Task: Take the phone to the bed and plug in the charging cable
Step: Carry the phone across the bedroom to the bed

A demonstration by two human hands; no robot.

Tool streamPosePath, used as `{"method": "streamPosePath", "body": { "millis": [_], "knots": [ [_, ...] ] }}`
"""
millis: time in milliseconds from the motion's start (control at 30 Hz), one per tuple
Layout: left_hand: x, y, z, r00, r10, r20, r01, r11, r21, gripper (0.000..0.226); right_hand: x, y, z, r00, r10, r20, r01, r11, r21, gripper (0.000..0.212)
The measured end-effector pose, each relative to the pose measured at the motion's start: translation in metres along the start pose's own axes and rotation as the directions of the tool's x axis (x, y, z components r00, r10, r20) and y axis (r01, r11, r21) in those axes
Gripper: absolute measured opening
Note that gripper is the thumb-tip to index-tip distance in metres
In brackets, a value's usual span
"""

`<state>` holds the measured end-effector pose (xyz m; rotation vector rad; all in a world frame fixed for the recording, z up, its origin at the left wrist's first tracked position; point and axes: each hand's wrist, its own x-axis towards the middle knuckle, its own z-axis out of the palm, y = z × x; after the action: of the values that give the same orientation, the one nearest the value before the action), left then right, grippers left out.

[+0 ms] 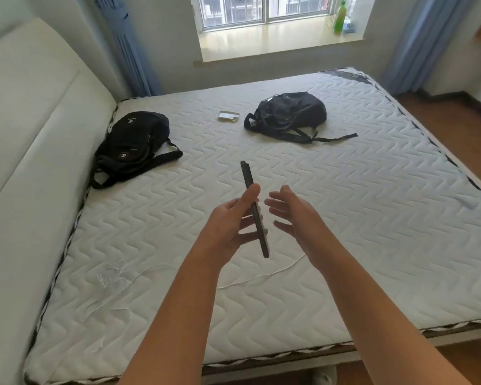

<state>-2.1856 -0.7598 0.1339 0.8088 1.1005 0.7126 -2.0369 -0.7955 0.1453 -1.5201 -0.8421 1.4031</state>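
Observation:
A dark phone is held edge-on above the white quilted mattress, with my left hand gripping its lower half. Just to its right my right hand hovers with fingers spread, palm facing the phone, not touching it. A thin white charging cable lies on the mattress below my hands. It runs left toward a loose tangle near the bed's left side. The cable's plug end is hidden behind my right forearm.
Two black backpacks lie on the mattress, one at the left and one at the back. A small flat case lies between them. A padded headboard is on the left, a window sill with a green bottle behind.

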Motion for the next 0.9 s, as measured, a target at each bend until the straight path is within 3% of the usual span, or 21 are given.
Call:
{"method": "streamPosePath", "body": {
  "millis": [133, 333, 633, 900],
  "knots": [
    [0.004, -0.012, 0.045, 0.998, -0.027, -0.06, 0.024, 0.998, -0.06, 0.075, 0.008, 0.001, -0.051, 0.997, 0.028, 0.073, -0.027, 1.0, -0.015, 0.052],
    [0.008, -0.018, 0.053, 0.98, -0.033, -0.199, 0.043, 0.998, 0.046, 0.069, 0.024, 0.009, -0.065, 0.984, 0.004, 0.176, 0.0, 1.0, -0.027, 0.047],
    [0.069, -0.044, 0.039, 0.953, -0.053, -0.297, 0.098, 0.986, 0.137, 0.074, 0.079, 0.048, -0.061, 0.994, 0.052, 0.091, -0.049, 0.998, -0.035, 0.044],
    [0.16, -0.123, -0.002, 0.9, -0.13, -0.416, 0.22, 0.96, 0.175, 0.073, 0.151, 0.14, -0.051, 0.991, 0.12, 0.055, -0.115, 0.99, -0.076, 0.036]
  ]
}}
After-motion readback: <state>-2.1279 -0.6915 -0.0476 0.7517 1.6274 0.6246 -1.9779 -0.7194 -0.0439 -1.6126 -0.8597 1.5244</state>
